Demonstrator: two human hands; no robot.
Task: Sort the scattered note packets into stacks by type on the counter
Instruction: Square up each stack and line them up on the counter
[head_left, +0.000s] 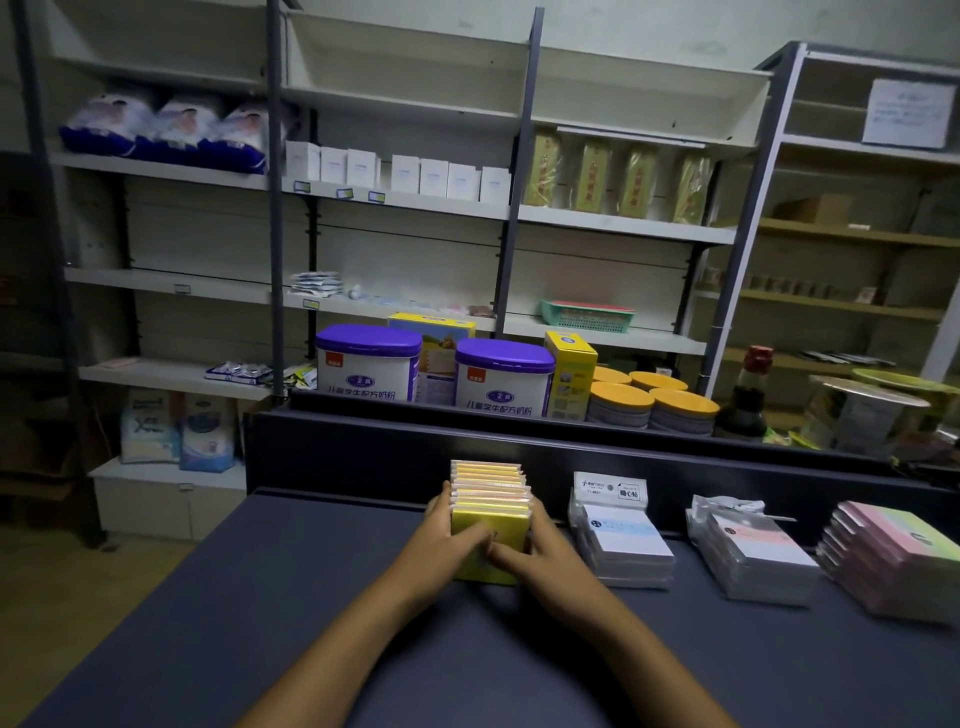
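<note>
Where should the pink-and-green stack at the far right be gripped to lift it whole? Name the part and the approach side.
Probably grip the pink-and-green stack low down across its two long sides, coming from above and slightly from its near end. The packets lie stepped like fanned cards, so a pinch on the top packet alone would likely leave the rest on the counter. Both hands are busy squaring the yellow stack.

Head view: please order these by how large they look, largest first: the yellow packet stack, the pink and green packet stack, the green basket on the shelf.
1-2. Pink and green packet stack and yellow packet stack: alike, unranked.
3. Green basket, though farther away.
</note>
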